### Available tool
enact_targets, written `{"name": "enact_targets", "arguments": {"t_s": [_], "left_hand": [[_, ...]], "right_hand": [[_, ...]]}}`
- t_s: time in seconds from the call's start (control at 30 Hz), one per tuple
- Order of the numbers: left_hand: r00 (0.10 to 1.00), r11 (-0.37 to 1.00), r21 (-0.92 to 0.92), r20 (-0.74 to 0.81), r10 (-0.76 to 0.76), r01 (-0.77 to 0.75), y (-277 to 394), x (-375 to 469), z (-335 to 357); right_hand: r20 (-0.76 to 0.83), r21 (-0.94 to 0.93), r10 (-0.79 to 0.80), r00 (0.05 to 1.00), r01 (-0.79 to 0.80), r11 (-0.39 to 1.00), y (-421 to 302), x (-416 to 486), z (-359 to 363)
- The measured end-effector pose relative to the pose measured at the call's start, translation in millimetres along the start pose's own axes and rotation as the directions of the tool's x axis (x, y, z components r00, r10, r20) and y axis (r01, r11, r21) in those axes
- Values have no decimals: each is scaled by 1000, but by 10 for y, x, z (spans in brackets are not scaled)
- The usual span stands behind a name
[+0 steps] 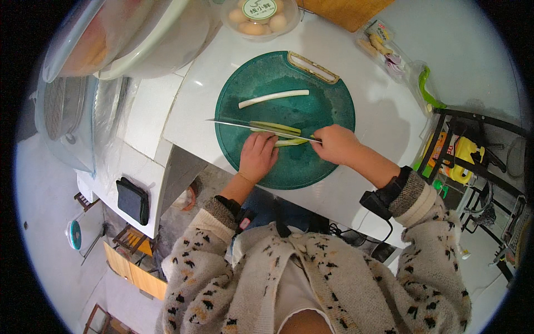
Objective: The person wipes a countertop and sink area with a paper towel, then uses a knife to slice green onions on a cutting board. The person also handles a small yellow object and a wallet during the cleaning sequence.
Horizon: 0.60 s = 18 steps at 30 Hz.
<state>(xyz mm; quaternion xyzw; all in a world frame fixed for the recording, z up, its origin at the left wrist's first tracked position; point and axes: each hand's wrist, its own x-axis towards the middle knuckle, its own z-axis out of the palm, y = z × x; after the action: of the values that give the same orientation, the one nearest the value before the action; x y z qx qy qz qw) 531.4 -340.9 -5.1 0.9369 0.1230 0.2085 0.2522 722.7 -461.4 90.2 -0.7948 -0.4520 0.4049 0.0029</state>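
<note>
A round green cutting board [258,83] lies on the white counter in front of me. My right hand [336,143] grips a kitchen knife [263,127], whose long blade points left across the board. Several green scallion pieces [278,126] lie along and under the blade, partly hidden by it. The curled fingers of my left hand [258,153] hold the green pieces on the near side of the blade. Farther up the board, apart from both hands, rests one white scallion stalk [273,99].
A lidded plastic tub of eggs [258,21] stands behind the board. Large plastic basins [154,46] are at the upper left. Ginger [379,44] and a green pepper [426,89] lie at right, near a black metal rack [479,119]. A dark folded case [132,201] lies near the left counter edge.
</note>
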Motion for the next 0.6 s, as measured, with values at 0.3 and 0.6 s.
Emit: {"name": "enact_targets", "arguments": {"t_s": [0.3, 0.6], "left_hand": [[1000, 1000, -22, 28, 1, 0, -11, -55, 20], [998, 999, -40, 62, -3, 6, 107, 122, -119]], "right_hand": [[-30, -50, 53, 998, -55, 997, 481, -364, -18], [-154, 149, -12, 988, 35, 988, 551, -425, -10]]}}
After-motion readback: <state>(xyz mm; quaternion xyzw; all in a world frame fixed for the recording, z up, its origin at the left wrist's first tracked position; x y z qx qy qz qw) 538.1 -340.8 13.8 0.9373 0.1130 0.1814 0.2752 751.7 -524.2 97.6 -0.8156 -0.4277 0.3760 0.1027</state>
